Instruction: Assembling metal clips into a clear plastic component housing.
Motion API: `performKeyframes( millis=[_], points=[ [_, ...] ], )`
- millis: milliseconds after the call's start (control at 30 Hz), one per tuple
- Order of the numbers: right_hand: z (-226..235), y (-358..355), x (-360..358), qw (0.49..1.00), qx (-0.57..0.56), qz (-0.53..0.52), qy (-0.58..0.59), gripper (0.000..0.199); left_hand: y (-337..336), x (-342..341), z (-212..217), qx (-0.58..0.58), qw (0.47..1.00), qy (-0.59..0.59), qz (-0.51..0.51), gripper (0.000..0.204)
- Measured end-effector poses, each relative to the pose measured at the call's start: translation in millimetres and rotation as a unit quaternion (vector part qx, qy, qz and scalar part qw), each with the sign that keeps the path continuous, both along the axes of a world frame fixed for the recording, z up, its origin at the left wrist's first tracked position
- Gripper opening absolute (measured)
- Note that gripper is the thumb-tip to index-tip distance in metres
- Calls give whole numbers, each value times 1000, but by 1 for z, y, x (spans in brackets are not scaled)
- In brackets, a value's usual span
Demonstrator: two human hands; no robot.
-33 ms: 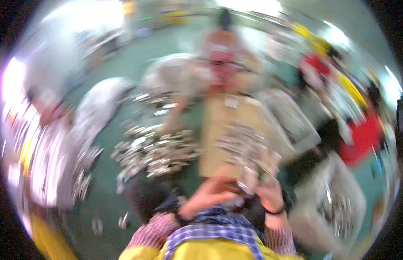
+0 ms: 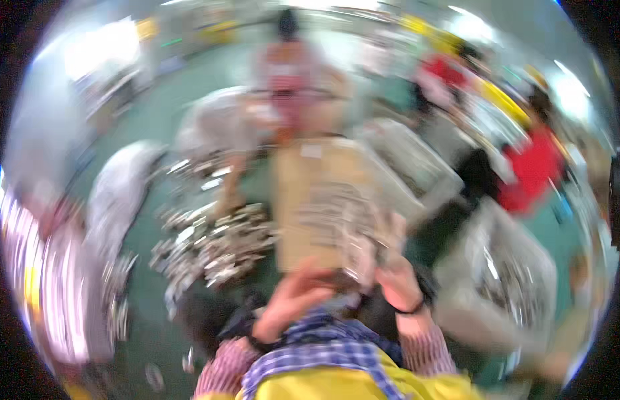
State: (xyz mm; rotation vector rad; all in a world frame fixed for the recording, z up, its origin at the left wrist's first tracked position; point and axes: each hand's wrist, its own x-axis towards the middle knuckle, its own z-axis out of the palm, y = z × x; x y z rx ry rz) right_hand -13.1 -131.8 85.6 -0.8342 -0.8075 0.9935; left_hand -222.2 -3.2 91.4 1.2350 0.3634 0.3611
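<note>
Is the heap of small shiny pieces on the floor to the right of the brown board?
No, the heap of shiny pieces lies left of the brown board.

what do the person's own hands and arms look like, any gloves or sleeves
The left hand and right hand show no gloves. Both forearms have pinkish, ribbed knit-looking sleeves: left sleeve, right sleeve. A thin dark band circles the right wrist. Blur hides finer details.
</note>
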Motion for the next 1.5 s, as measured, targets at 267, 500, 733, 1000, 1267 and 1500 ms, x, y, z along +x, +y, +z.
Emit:
performKeyframes(
  millis=[267,500,733,1000,1267,1500],
  points=[
    [13,-149,85,904,-57,-386,173,48,-15,30,-51,-5,991,135,0,28],
    [-57,-276,153,768,-25,-579,273,35,-16,28,-69,12,986,163,-26,26],
    [13,-314,250,637,206,-729,145,52,-5,34,-55,45,984,171,-25,26],
    [5,-167,243,872,74,-475,91,45,39,23,-19,203,957,192,-76,26],
    [44,72,143,980,-102,-168,30,40,126,-12,37,338,922,182,52,26],
    [-1,196,93,964,-240,-117,3,42,164,-22,-19,502,825,234,108,36]
  ],
)
